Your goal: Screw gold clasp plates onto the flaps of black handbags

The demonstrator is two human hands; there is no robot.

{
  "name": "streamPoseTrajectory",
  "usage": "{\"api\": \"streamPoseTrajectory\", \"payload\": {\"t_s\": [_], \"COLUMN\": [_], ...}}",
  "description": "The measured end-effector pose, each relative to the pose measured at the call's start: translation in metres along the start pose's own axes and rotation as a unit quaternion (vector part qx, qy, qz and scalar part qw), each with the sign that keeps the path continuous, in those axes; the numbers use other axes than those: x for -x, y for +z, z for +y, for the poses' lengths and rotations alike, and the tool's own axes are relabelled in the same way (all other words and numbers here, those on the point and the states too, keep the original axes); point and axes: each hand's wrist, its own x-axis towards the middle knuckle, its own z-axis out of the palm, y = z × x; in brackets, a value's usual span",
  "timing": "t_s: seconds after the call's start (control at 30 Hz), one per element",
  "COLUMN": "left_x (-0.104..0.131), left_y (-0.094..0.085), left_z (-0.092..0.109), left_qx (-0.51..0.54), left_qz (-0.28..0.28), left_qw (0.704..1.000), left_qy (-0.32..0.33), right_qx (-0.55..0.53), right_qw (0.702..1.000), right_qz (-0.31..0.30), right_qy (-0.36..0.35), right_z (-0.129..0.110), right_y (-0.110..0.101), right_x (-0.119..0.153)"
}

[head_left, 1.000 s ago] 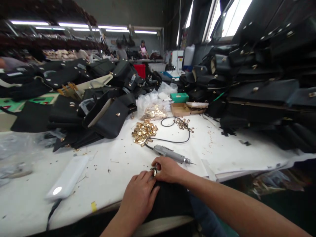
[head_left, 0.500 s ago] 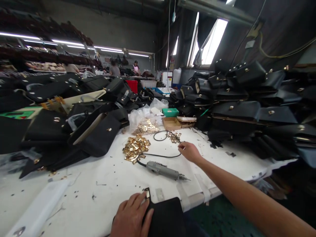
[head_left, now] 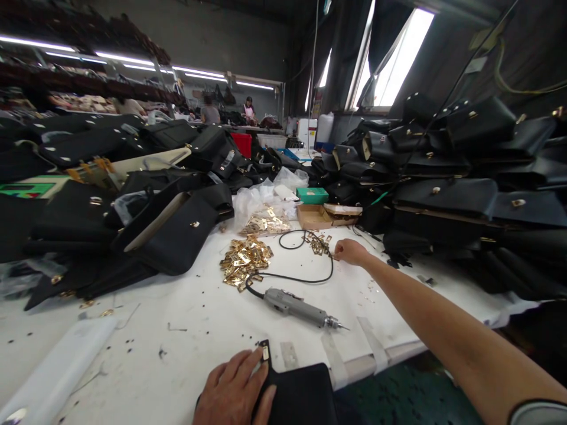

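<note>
Right hand (head_left: 352,252) has gone from the black piece (head_left: 305,392) to beside small fittings (head_left: 319,243), right of centre; fingertips drawn together, contents unclear | left hand (head_left: 233,389) lies spread on the piece, lower centre, likely steadying it | corded driver (head_left: 295,307) mid-frame, seemingly kept handy

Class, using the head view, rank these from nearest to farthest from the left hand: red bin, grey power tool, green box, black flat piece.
1. Black flat piece: touching the left hand
2. Grey power tool: ahead, right
3. Green box: farther ahead, right
4. Red bin: far background
</note>
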Motion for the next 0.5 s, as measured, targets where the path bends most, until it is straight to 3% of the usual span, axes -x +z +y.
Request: {"api": "streamPoseTrajectory", "payload": {"t_s": [0.1, 0.23, 0.37, 0.43, 0.5], "left_x": [-0.004, -0.01, -0.013, -0.013, -0.013], "left_y": [-0.007, -0.022, -0.029, -0.03, -0.031], "left_z": [0.007, 0.019, 0.022, 0.021, 0.021], "left_qx": [0.02, 0.091, 0.163, 0.179, 0.188], "left_qz": [0.01, -0.066, -0.115, -0.121, -0.122], "left_qw": [1.0, 0.989, 0.967, 0.962, 0.958], "left_qy": [-0.02, -0.1, -0.156, -0.17, -0.178], "right_qx": [-0.038, -0.132, -0.348, -0.39, -0.389], "right_qw": [0.999, 0.991, 0.929, 0.903, 0.896], "right_qz": [0.01, -0.018, -0.111, -0.164, -0.193], "right_qy": [0.012, -0.011, -0.062, -0.068, -0.09], "right_z": [-0.005, -0.025, -0.068, -0.093, -0.114], "right_y": [-0.008, -0.011, 0.003, 0.017, 0.034], "right_x": [0.015, 0.063, 0.129, 0.159, 0.181]}}
